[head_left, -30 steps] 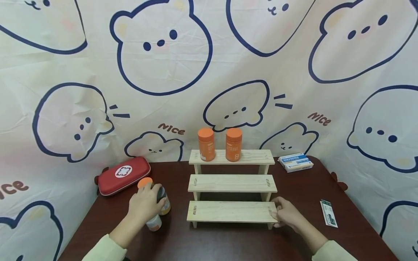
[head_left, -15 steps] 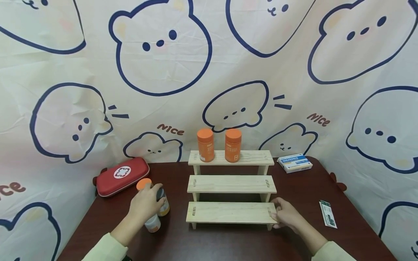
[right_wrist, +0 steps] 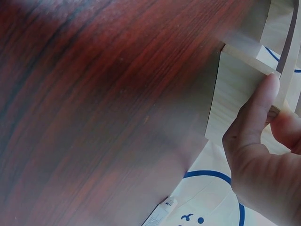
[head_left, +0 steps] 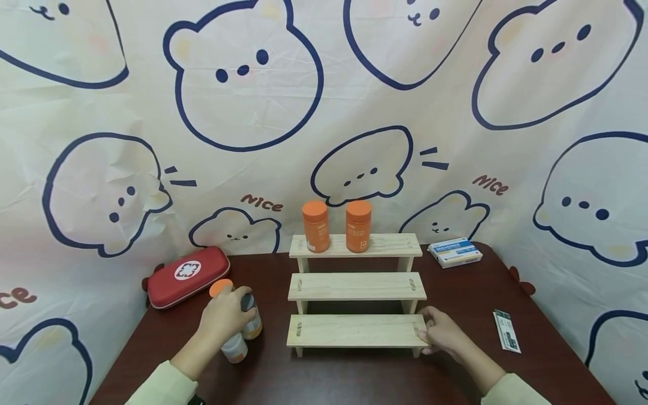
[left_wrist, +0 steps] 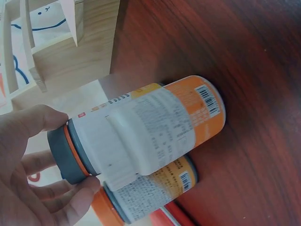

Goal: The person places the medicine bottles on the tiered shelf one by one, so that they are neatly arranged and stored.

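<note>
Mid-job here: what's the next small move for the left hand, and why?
Probably lift the dark-capped bottle straight up: the left hand grips it by the cap, and an orange-capped bottle is close beside it, so a sideways pull might knock that one. The right hand pinches the right end of the wooden rack's lowest tier.

A dark reddish wood table (head_left: 283,382) carries a pale three-step rack (head_left: 356,286), whose top step holds two orange jars (head_left: 358,230) upright, apart, left of its right end. Left of the rack are bottles (head_left: 252,325), partly hidden; beyond them lies a red case (head_left: 189,277). Right lie a blue-and-white box (head_left: 454,253), at the back, and nearer, a flat packet (head_left: 507,331).
</note>
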